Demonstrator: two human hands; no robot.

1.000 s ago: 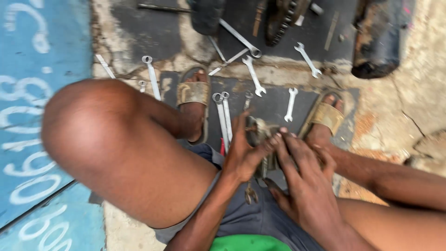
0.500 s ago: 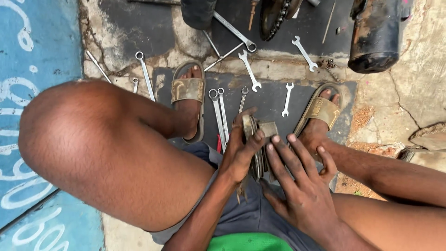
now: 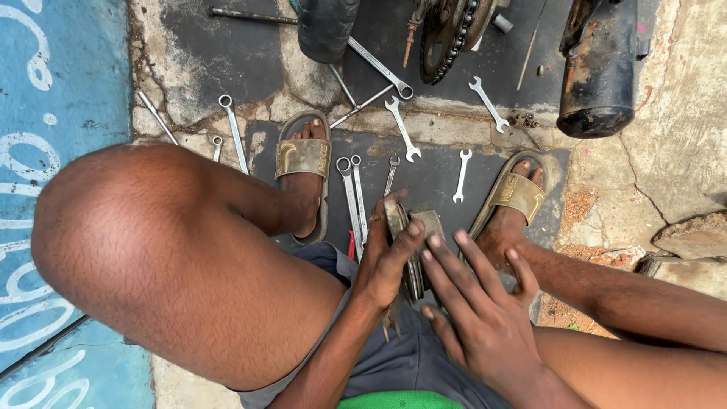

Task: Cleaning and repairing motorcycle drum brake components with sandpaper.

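A flat, worn metal part (image 3: 415, 250) is now gripped edge-on by the left hand (image 3: 386, 261), thumb on top; against half a second ago it is barely shifted. The right hand (image 3: 477, 318) lies spread open against its side, holding nothing. Beyond the hands, spanners (image 3: 356, 201) lie on the black mat (image 3: 432, 182). No containers are seen.

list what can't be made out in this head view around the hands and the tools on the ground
- Metal part: mostly covered by the left hand and right hand; its kind is unclear.
- Black cylinder and chain sprocket: cut off by the top edge.
- Small bolts: too small to count.
- Ring spanners: lower ends hidden behind the left hand.
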